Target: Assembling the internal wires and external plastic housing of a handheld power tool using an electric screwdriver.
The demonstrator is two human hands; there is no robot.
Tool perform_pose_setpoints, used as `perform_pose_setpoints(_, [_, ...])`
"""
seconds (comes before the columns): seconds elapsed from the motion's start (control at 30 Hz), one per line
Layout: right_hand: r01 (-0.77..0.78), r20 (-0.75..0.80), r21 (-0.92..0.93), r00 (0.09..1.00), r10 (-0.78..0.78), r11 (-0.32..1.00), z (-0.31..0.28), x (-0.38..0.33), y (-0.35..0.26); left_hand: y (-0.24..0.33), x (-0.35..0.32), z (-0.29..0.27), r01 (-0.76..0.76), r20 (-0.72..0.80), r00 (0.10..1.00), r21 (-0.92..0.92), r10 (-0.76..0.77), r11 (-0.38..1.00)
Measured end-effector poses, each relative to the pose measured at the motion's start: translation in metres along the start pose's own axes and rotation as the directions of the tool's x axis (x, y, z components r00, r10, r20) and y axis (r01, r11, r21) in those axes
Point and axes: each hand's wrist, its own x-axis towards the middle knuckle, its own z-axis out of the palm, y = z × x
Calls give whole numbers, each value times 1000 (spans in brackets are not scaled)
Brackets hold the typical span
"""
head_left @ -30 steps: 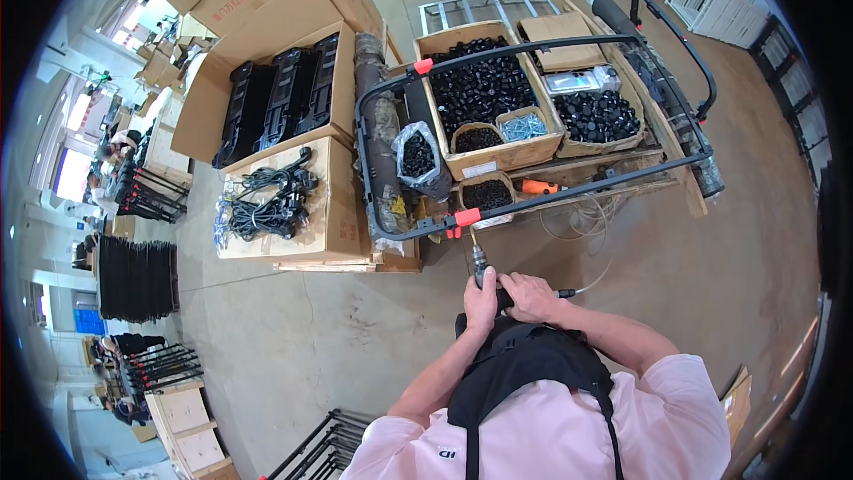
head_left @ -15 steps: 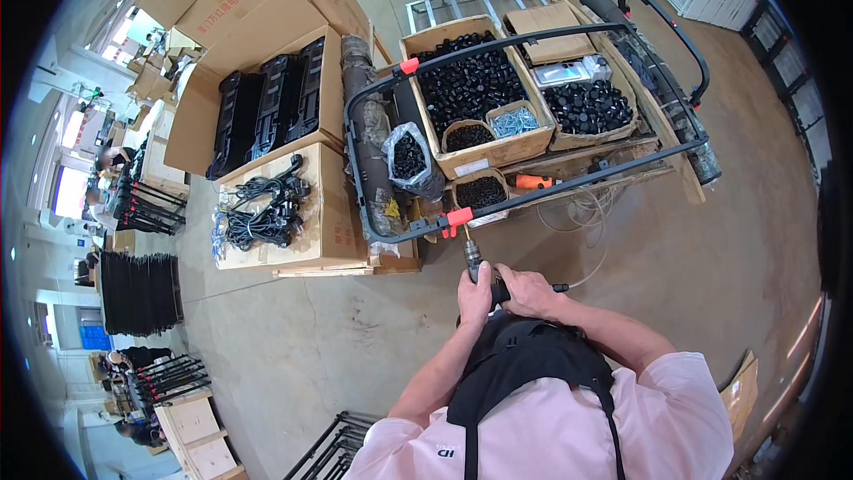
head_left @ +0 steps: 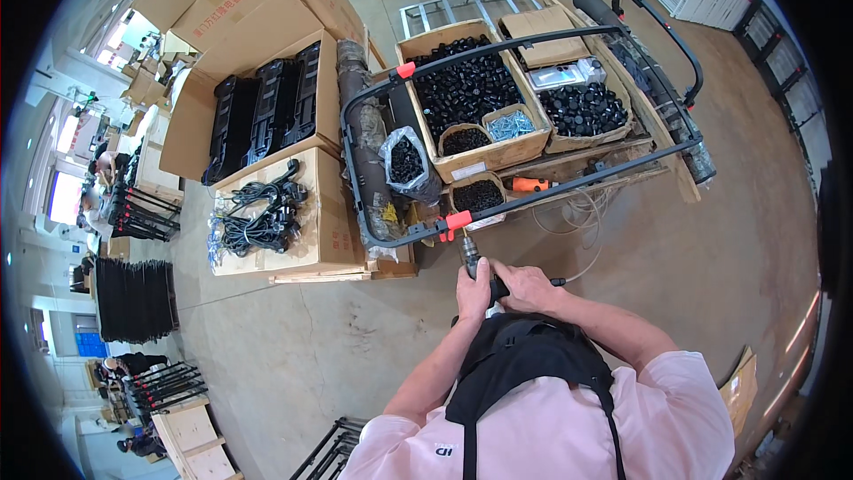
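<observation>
Both of my hands are wrapped around a drill (head_left: 470,253) whose tip points at a red plastic bracket (head_left: 458,220). My left hand (head_left: 474,292) grips the drill body behind the chuck, thumb along its top. On the handle side, my right hand (head_left: 529,289) is closed round the drill; its fingertips are partly hidden. The red bracket sits on the near bar of a black tubular frame (head_left: 613,171), which lies across the boxes. A second red bracket (head_left: 406,70) is on the frame's far left side. Whether the bit touches the near bracket is too small to tell.
Under the frame stand a box of black caps (head_left: 466,80), a small box of dark screws (head_left: 478,196) and an orange tool (head_left: 530,184). A pale hose (head_left: 586,268) runs from the drill. Bundled black cables (head_left: 258,218) lie on a carton at left.
The whole view has shifted slightly to the left. My hands keep their hold on the drill, its tip still at the near red bracket.
</observation>
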Motion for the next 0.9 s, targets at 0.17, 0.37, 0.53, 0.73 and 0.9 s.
perform_pose_setpoints(0.17, [166,-113,-75,978,-174,983,21,4,8,-12,7,0,23,36,999,-39,-22,999])
perform_pose_setpoints(0.37, [163,-82,-42,983,-166,986,22,-1,6,-24,5,-4,62,137,989,-105,-47,993])
perform_pose_setpoints(0.53, [91,18,-33,996,-90,995,23,-4,5,-19,-2,-9,90,188,980,-132,-64,987])
perform_pose_setpoints(0.73, [66,-20,-79,998,-68,995,24,-8,3,-29,-3,-8,86,247,968,-151,-47,985])
perform_pose_setpoints(0.9, [169,-4,-37,986,-169,985,28,-23,23,-37,-9,-13,78,376,923,18,-79,997])
